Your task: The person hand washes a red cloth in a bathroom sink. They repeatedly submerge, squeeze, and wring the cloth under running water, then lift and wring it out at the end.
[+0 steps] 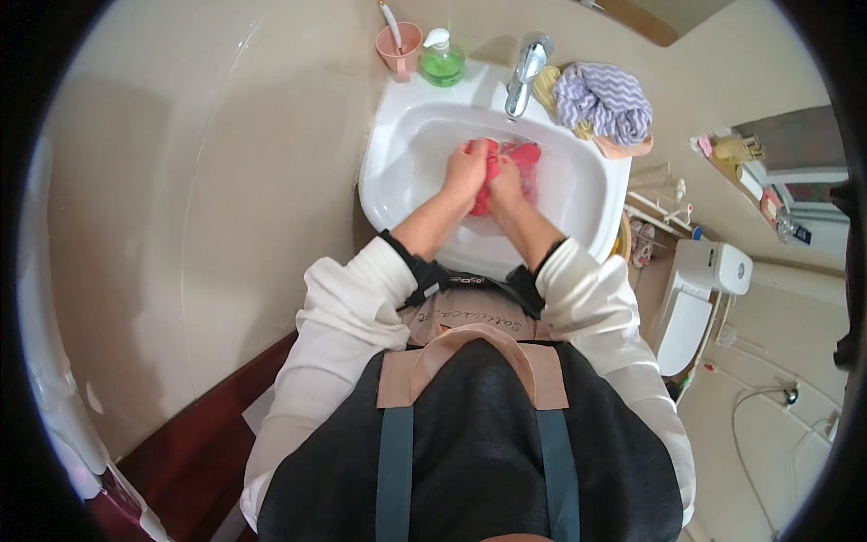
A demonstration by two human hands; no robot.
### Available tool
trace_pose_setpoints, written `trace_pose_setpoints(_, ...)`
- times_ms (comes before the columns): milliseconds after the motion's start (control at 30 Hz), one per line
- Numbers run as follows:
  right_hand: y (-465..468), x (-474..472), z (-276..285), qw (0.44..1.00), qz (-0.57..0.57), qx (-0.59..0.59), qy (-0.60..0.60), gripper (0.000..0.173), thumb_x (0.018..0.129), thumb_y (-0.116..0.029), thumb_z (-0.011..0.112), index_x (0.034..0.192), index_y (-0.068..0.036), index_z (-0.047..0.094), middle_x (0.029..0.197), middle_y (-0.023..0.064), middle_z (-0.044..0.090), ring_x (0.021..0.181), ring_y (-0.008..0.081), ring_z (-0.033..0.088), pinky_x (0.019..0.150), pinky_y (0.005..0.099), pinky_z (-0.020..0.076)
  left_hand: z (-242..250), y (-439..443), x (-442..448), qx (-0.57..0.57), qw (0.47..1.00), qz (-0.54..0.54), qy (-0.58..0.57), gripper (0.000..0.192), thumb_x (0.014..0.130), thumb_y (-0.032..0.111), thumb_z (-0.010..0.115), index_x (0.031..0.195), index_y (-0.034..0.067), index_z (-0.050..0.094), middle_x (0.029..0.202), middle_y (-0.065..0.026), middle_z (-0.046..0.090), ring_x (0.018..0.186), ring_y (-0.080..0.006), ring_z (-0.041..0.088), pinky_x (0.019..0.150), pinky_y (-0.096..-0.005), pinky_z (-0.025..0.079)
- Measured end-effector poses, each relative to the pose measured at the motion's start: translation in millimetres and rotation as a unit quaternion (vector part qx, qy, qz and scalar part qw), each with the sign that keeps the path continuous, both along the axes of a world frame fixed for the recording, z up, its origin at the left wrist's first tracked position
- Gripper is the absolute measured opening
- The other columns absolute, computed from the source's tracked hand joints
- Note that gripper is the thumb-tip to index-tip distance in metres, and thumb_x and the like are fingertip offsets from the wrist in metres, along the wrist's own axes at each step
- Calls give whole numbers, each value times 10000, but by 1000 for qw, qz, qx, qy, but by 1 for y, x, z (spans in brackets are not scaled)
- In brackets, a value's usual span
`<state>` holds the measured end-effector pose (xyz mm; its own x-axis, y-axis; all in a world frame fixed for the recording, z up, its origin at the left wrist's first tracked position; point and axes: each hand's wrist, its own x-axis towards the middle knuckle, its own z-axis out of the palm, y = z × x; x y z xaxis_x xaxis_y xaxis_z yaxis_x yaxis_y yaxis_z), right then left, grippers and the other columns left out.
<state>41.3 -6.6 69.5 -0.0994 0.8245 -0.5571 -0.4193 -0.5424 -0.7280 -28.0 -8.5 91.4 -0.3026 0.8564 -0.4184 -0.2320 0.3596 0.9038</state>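
Both my hands are together over the white washbasin (413, 162), gripping a wet red cloth (482, 203). My left hand (466, 166) is closed around its left side, with red fabric bunched at the fingers. Close beside it on the right, my right hand (504, 179) grips the same cloth. Part of the fabric spreads past my right hand into shallow water in the bowl. My fingertips are partly hidden by the cloth. Above the bowl's far side stands a chrome faucet (527, 74); no stream from it can be made out.
On the basin's back left are a pink cup (398, 51) with a toothbrush (390, 26) and a green soap pump bottle (443, 64). A purple-and-white zigzag cloth (603, 101) is heaped at the back right. A toilet (687, 325) stands farther right; a wall borders the left side.
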Motion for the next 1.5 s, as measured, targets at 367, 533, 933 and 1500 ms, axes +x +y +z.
trace_pose_setpoints(367,2,7,-3,917,64,175,-354,258,896,-240,462,922,9,526,842,204,590,790,290,571,700,375,430,-11,5,-5,-33,983,-10,-179,328,922,297,430,1055,17,536,969,-110,573,840,-176,568,752,-328,475)
trace_pose_setpoints(533,28,50,-55,915,278,103,-274,320,895,-286,426,1067,-42,542,903,195,608,805,277,585,704,380,450,-25,-1,7,-34,994,-22,-97,347,909,280,440,1074,-4,555,1045,-110,580,912,-169,571,775,-318,466)
trace_pose_setpoints(933,98,118,-132,762,279,173,-558,583,789,-460,560,1187,-37,511,1140,171,554,1087,380,492,969,431,343,-84,-23,-37,-179,883,-79,427,551,774,318,573,1169,-45,450,1159,-314,444,1148,-408,381,951,-428,346)
trace_pose_setpoints(1500,42,44,-65,883,187,99,-420,376,799,-373,521,1019,-84,622,975,197,612,927,349,583,802,420,452,-100,-5,16,-149,900,-23,-408,362,922,279,392,1196,49,443,1127,-124,545,1003,-252,561,838,-406,487)
